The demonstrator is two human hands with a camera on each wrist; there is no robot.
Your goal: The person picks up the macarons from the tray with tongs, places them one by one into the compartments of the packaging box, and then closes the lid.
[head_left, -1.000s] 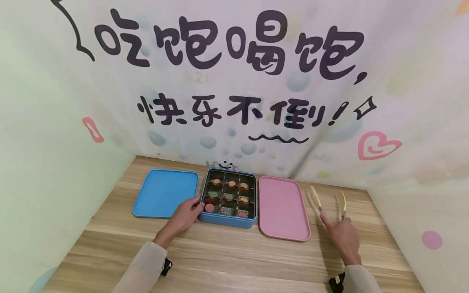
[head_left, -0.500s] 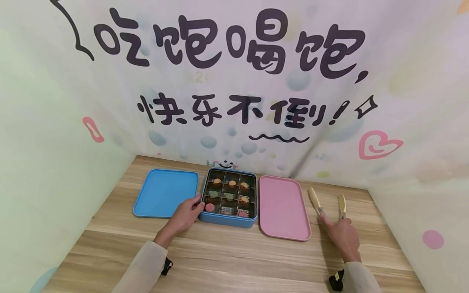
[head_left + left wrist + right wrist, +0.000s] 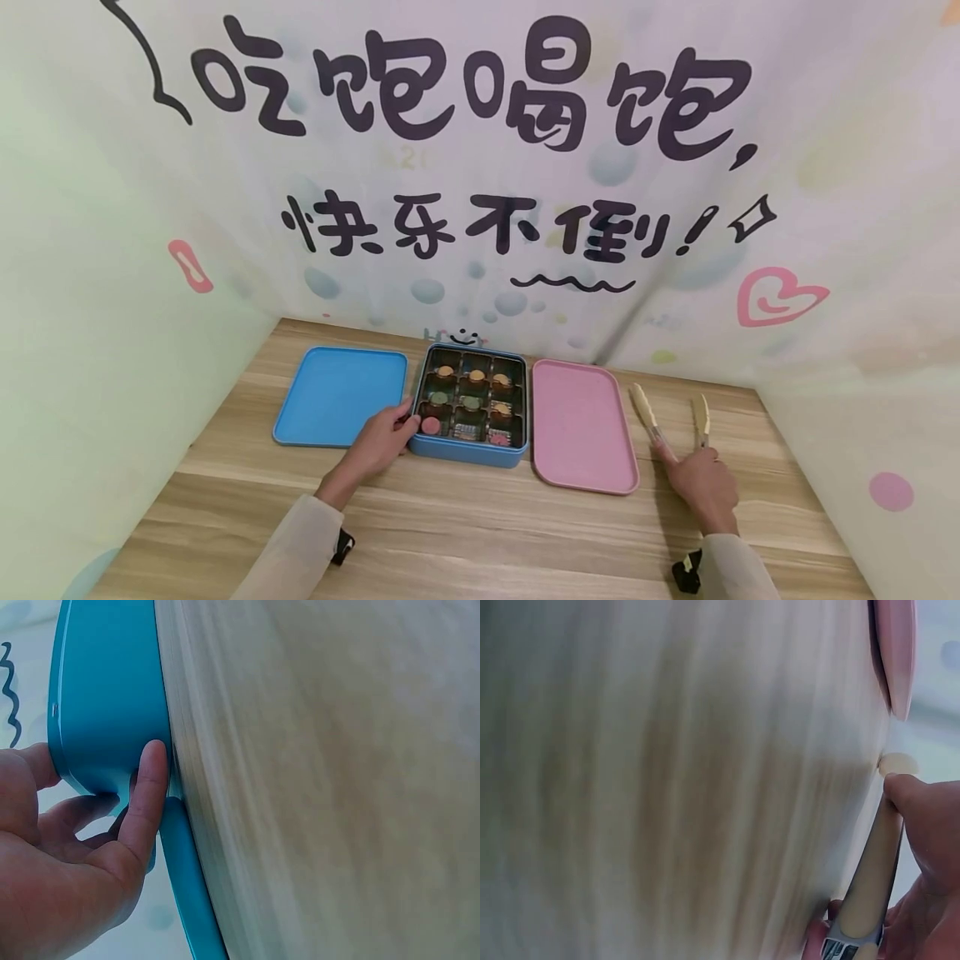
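Note:
In the head view my left hand (image 3: 381,440) holds the front left corner of a blue square box (image 3: 468,453). Its thumb lies on the rim and its fingers touch the side, as the left wrist view shows. A dark divided insert inside holds several small round cookies (image 3: 476,377), orange, green and pink; some seem to sit on clear wrappers. On the right, my right hand (image 3: 703,487) grips a pair of food tongs (image 3: 645,408) with cream tips. Their arms are spread apart with nothing between them. The right wrist view shows the thumb on one tongs arm (image 3: 870,892).
A flat blue lid (image 3: 345,396) lies left of the box. Between the box and the tongs is a pink tray (image 3: 583,425) with bare surface. All rest on a wood-grain table (image 3: 465,533) against a printed cloth backdrop (image 3: 480,175), with pale walls at both sides.

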